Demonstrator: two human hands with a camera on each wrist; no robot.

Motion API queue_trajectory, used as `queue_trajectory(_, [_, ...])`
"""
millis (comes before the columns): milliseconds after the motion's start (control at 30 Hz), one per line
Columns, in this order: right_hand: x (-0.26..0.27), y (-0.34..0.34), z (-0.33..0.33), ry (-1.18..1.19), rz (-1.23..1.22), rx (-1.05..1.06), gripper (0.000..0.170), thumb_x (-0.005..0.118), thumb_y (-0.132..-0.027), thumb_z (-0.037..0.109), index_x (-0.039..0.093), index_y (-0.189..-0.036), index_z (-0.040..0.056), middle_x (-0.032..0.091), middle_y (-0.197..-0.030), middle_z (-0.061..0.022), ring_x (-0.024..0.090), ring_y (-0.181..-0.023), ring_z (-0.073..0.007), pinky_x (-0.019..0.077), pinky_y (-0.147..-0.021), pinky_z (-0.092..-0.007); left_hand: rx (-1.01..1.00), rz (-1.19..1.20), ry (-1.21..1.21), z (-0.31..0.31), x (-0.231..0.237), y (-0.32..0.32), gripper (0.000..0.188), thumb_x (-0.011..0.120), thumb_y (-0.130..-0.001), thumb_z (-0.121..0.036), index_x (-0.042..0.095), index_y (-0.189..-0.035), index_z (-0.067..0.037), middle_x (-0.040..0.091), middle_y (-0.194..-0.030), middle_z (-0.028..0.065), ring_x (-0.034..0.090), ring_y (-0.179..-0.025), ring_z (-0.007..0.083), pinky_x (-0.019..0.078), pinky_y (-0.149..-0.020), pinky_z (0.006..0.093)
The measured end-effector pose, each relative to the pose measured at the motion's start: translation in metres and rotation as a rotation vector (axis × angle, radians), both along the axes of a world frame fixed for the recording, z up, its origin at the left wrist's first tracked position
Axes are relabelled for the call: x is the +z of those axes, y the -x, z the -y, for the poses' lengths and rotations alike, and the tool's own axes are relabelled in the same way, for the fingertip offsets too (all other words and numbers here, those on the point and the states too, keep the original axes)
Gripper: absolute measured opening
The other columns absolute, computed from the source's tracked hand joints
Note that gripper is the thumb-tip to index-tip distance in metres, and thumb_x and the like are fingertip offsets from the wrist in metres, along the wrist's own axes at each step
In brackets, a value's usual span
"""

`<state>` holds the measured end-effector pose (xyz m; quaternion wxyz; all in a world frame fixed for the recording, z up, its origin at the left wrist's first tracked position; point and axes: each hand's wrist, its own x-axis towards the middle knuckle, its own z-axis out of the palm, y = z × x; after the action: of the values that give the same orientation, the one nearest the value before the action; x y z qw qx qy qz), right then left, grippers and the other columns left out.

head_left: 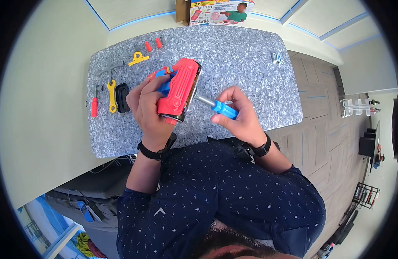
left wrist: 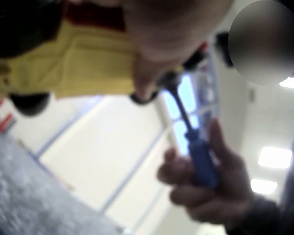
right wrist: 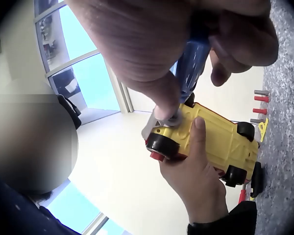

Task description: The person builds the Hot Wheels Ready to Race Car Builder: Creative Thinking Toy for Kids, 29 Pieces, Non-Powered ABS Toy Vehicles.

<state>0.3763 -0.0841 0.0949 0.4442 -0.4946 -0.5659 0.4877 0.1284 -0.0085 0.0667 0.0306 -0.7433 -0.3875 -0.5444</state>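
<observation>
My left hand (head_left: 149,110) grips a red toy car (head_left: 178,88) above the speckled table. In the right wrist view, the car's yellow underside (right wrist: 220,139) and black wheels show, with the left thumb lying along the underside. My right hand (head_left: 243,118) holds a toy screwdriver by its blue handle (head_left: 225,110), between thumb and fingers. The grey shaft (head_left: 204,100) runs to one end of the car. In the left wrist view, the screwdriver (left wrist: 202,161) points up at that end, where left fingers partly hide the contact.
On the table's left lie a yellow wrench (head_left: 112,97), a red-handled tool (head_left: 94,107), a black part (head_left: 122,97) and a grey cross-shaped tool (head_left: 110,68). Farther back are a yellow piece (head_left: 138,58) and red pegs (head_left: 159,43). Small parts (head_left: 276,58) sit far right; a toy box (head_left: 220,13) stands behind.
</observation>
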Motion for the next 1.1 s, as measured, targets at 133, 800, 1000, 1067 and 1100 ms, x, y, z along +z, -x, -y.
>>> queue_trajectory(133, [-0.023, -0.020, -0.002, 0.253, -0.271, 0.187, 0.025, 0.078, -0.112, 0.027, 0.070, -0.121, 0.0045, 0.068, -0.104, -0.0001, 0.062, -0.086, -0.0067, 0.0526, -0.079, -0.0276, -0.022, -0.024, -0.015, 0.002, 0.003, 0.001, 0.039, 0.094, -0.089, -0.017, 0.059, -0.104, -0.007, 0.082, -0.131, 0.0145, 0.068, -0.128, 0.0370, 0.0544, -0.110, 0.0477])
queue_trajectory(800, [-0.009, 0.001, 0.004, 0.192, -0.239, 0.114, 0.046, 0.058, -0.122, 0.044, 0.071, -0.119, 0.0003, 0.069, -0.089, -0.0026, 0.057, -0.069, -0.0049, 0.0373, -0.050, -0.0219, -0.064, -0.068, 0.004, 0.002, 0.003, 0.001, 0.040, 0.094, -0.087, -0.011, 0.059, -0.105, -0.009, 0.083, -0.133, 0.0119, 0.071, -0.127, 0.0378, 0.0546, -0.109, 0.0471])
queue_trajectory(1000, [-0.005, -0.006, 0.001, 0.386, -0.499, 0.148, 0.041, 0.064, -0.119, 0.042, 0.070, -0.118, 0.0019, 0.071, -0.095, -0.0012, 0.060, -0.074, -0.0047, 0.0365, -0.050, -0.0208, -0.089, -0.061, 0.008, 0.002, 0.002, 0.000, 0.042, 0.094, -0.086, -0.016, 0.058, -0.107, -0.010, 0.083, -0.134, 0.0103, 0.072, -0.126, 0.0391, 0.0521, -0.108, 0.0486])
queue_trajectory(1067, [-0.003, -0.001, 0.004, 0.321, -0.389, 0.122, 0.036, 0.066, -0.119, 0.038, 0.069, -0.114, 0.0027, 0.070, -0.092, -0.0001, 0.059, -0.073, -0.0042, 0.0364, -0.051, -0.0207, -0.089, -0.055, -0.001, -0.001, -0.006, 0.000, 0.048, 0.096, -0.083, -0.026, 0.058, -0.109, -0.012, 0.083, -0.134, 0.0074, 0.073, -0.124, 0.0400, 0.0489, -0.107, 0.0505])
queue_trajectory(1100, [-0.005, 0.002, 0.006, 0.248, -0.291, 0.106, 0.035, 0.065, -0.120, 0.037, 0.068, -0.113, 0.0030, 0.069, -0.090, 0.0003, 0.058, -0.072, -0.0039, 0.0362, -0.051, -0.0208, -0.092, -0.045, -0.003, -0.001, -0.006, -0.001, 0.047, 0.096, -0.084, -0.026, 0.058, -0.109, -0.012, 0.083, -0.134, 0.0077, 0.073, -0.124, 0.0401, 0.0491, -0.107, 0.0506])
